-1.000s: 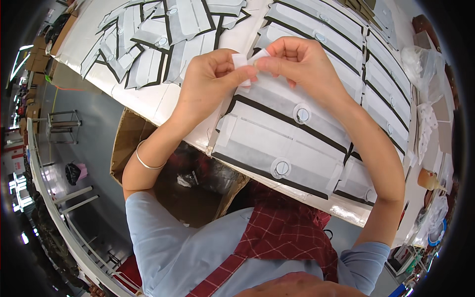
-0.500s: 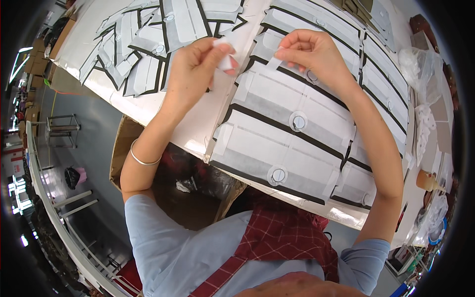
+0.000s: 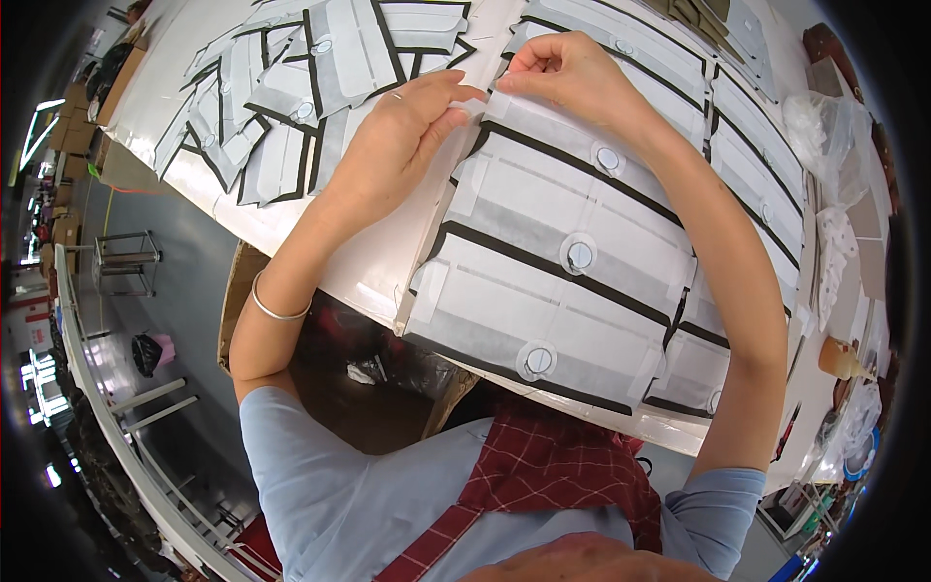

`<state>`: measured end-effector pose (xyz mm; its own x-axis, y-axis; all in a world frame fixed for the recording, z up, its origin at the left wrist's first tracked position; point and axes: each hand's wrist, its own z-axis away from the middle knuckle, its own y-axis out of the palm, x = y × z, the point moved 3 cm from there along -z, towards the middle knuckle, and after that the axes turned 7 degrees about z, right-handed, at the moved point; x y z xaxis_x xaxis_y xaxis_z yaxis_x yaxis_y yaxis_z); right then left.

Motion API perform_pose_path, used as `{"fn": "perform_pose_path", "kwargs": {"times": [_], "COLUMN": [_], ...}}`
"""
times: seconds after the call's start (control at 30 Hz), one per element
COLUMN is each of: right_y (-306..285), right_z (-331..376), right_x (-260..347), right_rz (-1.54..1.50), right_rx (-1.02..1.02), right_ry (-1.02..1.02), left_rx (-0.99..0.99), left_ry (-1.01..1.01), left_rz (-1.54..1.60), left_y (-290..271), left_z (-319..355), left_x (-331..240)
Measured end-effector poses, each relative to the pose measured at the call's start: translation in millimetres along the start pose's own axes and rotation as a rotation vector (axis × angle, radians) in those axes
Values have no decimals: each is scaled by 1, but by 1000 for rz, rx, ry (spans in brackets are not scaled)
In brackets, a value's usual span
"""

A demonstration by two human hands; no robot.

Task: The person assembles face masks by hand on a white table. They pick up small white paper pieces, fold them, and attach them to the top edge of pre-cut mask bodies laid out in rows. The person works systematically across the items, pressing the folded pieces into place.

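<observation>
My left hand [image 3: 402, 136] is closed, with a bit of white strips [image 3: 472, 108] showing between thumb and fingers. My right hand [image 3: 567, 78] pinches a narrow white strip [image 3: 498, 103] at the left end of a white panel [image 3: 553, 124] with black edges. The fingertips of both hands nearly meet there, partly hiding the strip. Nearer to me lie two similar panels in the same column, a middle panel [image 3: 592, 209] and a front panel [image 3: 495, 310]. Each carries a round disc [image 3: 580, 255] near its near edge and short pale strips at its ends.
A loose heap of similar panels [image 3: 344, 58] covers the table's far left. Another column of panels [image 3: 756, 165] lies to the right. Clear plastic bags [image 3: 824, 136] and an amber bottle [image 3: 839, 359] sit at the right edge. Below the table's front edge stands an open cardboard box [image 3: 238, 291].
My right hand has moved left and away from me, bringing the strip to the panel's left end. My left hand has turned, its fingers now reaching towards the same spot.
</observation>
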<state>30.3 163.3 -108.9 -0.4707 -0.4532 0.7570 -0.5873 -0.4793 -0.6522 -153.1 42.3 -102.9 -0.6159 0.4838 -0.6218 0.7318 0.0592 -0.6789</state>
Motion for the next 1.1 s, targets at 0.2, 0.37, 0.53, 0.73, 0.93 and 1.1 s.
{"fn": "perform_pose_path", "kwargs": {"times": [0.2,0.37,0.53,0.73,0.93,1.1], "right_y": [2,1,-6,1,-8,-11], "right_z": [-4,1,17,27,28,37], "right_x": [-8,-6,-1,4,0,23], "right_rz": [-7,161,565,930,593,-295], "right_rx": [-42,-112,-189,-155,-154,50], "right_ry": [-16,-78,-490,-588,-428,-1], "left_rx": [102,187,197,206,88,-135], "left_ry": [61,117,139,120,4,-260], "left_rz": [-139,-281,-277,-246,-32,295], "left_y": [12,16,16,14,8,11], "left_z": [-2,-2,-4,-3,-11,-17], "left_x": [-5,-7,-9,-8,-6,-11]}}
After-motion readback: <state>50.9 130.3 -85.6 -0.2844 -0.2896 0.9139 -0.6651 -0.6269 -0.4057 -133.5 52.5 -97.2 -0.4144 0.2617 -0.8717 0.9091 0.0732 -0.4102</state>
